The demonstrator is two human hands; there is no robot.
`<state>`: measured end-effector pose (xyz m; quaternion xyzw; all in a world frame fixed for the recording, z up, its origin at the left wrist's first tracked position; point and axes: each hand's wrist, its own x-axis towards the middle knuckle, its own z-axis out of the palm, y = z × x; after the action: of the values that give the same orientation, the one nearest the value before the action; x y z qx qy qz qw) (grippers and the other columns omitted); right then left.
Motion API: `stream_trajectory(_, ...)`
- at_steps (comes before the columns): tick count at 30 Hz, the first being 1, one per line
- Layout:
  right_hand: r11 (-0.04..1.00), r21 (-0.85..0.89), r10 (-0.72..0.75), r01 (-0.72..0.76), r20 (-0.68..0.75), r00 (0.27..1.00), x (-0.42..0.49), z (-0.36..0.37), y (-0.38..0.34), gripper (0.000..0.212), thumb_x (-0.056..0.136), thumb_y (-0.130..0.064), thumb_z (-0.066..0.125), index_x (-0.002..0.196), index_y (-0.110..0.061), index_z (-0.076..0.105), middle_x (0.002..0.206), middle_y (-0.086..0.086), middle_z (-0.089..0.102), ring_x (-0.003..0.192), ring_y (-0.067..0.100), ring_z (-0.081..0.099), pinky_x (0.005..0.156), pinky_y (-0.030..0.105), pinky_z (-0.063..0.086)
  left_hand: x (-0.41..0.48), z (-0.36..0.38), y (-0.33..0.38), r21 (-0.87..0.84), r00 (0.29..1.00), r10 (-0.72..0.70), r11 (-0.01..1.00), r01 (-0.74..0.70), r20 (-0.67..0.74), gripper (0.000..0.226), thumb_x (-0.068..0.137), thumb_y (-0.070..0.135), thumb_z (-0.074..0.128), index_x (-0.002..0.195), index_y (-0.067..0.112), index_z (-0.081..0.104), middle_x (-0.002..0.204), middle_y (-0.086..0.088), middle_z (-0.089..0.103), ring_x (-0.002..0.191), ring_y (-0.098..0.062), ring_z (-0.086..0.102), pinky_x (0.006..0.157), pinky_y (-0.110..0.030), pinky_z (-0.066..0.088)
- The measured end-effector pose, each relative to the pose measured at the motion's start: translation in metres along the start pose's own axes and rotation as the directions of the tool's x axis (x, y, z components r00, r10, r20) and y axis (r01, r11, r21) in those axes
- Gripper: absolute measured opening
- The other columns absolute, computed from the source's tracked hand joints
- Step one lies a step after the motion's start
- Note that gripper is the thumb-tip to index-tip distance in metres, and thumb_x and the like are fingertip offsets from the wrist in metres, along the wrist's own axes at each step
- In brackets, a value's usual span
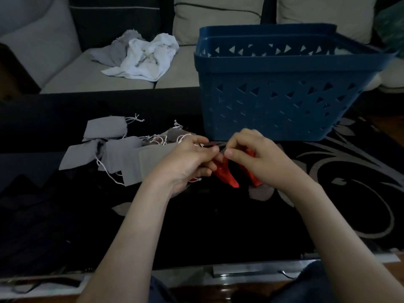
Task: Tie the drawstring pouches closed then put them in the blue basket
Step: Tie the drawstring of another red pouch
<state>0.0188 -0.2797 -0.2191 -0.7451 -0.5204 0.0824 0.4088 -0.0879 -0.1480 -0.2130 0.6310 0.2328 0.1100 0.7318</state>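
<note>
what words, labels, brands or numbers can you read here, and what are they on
No text can be read anywhere. The blue plastic basket with triangular holes bears no label, the flat grey fabric pouches are plain, and the red pouch shows no print.

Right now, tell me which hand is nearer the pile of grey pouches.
Left. The left hand overlaps the right edge of the grey pouches; the right hand is farther right, beyond the red pouch both hold.
</note>
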Motion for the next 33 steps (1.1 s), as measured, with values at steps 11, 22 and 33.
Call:
stream_trajectory(11,0.995,-0.088,-0.054,0.04,-0.167,0.984,0.006,0.01,0.006,0.011,0.073,-0.043,0.063,0.072,-0.034,0.057,0.092,-0.018,0.048,0.097,-0.007,0.036,0.092,0.03,0.029,-0.007,0.004,-0.003,0.283,0.967,-0.061,0.959,-0.011,0.245,0.027,0.092,-0.009,0.042,0.088,0.004,0.065,0.07,-0.002,0.058,0.057,-0.002,0.056,0.056,-0.013,0.048)
stream_trajectory(22,0.974,0.211,0.152,-0.082,-0.343,0.927,0.006,0.013,0.002,0.042,0.088,-0.033,0.064,0.124,-0.025,0.045,0.113,-0.016,0.043,0.107,0.006,0.05,0.088,0.018,0.042,-0.005,0.007,-0.003,0.196,0.986,0.161,0.967,-0.165,0.037,0.03,0.098,0.016,0.049,0.072,0.013,0.064,0.06,0.005,0.059,0.053,-0.002,0.051,0.05,-0.013,0.043)
stream_trajectory(33,0.922,0.338,0.19,-0.19,0.033,0.981,0.005,0.026,-0.007,0.027,0.082,-0.011,0.07,0.101,-0.026,0.059,0.091,-0.004,0.066,0.086,0.009,0.061,0.082,0.028,0.048,-0.003,0.005,0.001,0.067,0.956,0.246,0.969,-0.239,-0.16,0.027,0.094,0.019,0.057,0.069,0.011,0.061,0.047,0.008,0.049,0.042,-0.002,0.042,0.042,-0.013,0.036)
